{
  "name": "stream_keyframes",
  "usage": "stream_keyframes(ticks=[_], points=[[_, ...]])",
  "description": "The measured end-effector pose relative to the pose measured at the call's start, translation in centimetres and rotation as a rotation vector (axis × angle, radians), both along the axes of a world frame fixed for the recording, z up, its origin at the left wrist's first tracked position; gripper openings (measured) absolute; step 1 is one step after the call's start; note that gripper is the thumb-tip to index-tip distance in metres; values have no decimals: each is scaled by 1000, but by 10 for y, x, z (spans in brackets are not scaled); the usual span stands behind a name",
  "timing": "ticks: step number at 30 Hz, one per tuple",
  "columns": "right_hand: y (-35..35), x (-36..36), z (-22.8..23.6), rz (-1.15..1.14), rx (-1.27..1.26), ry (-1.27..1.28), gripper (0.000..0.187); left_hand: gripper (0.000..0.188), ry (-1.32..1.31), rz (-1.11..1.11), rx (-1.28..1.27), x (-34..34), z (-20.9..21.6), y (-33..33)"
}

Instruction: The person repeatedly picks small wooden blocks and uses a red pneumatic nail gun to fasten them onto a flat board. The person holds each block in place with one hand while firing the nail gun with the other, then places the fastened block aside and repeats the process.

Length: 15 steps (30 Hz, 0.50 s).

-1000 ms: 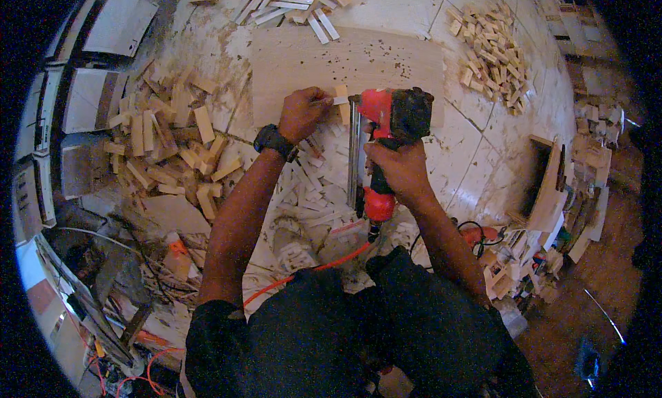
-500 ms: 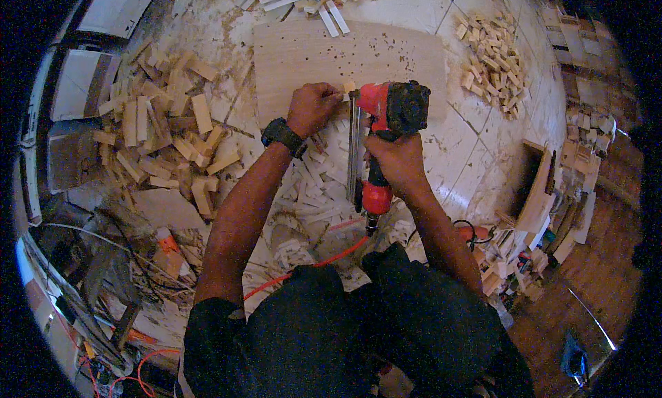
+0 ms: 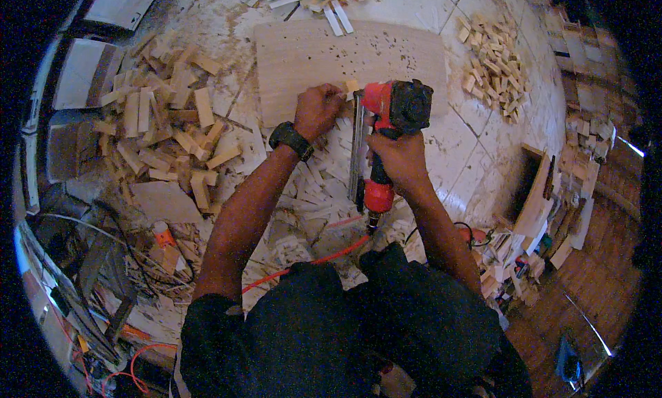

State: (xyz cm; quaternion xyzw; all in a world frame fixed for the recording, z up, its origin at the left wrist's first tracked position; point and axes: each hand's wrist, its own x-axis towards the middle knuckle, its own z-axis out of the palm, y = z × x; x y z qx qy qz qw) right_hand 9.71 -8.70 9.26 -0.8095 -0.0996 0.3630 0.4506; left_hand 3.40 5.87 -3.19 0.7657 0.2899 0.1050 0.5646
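My right hand (image 3: 398,153) is wrapped round the grip of a red and black air nailer (image 3: 378,196), which has a long metal magazine along its left side. The nailer's nose end is beside a small pale wood block (image 3: 352,86) on a flat wooden board (image 3: 296,50). My left hand (image 3: 319,110), with a black watch on the wrist, has its fingers curled together, their tips close to the block's left side. Whatever they may pinch is hidden. An orange-red air hose (image 3: 331,257) runs from the nailer's lower end across my legs.
Wood blocks lie heaped at left (image 3: 183,115), with smaller blocks (image 3: 498,70) at far right. Pale strips (image 3: 338,18) lie beyond the board, and scraps (image 3: 314,191) spread below it. A wooden box (image 3: 527,191) and offcuts stand at right. Cables and an orange bottle (image 3: 163,234) lie lower left.
Both hands and the nailer have shifted very slightly right in the picture. The small block shows a little more clearly beyond my left fingertips. My right hand keeps its grip.
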Motion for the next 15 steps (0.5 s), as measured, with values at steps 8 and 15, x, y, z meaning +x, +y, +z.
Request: stream_keyframes(ticks=[8, 15], points=[[2, 2, -3, 22, 83, -38, 25, 26, -20, 58, -20, 0, 4, -6], [0, -1, 1, 35, 42, -35, 25, 36, 84, 2, -60, -3, 5, -5]])
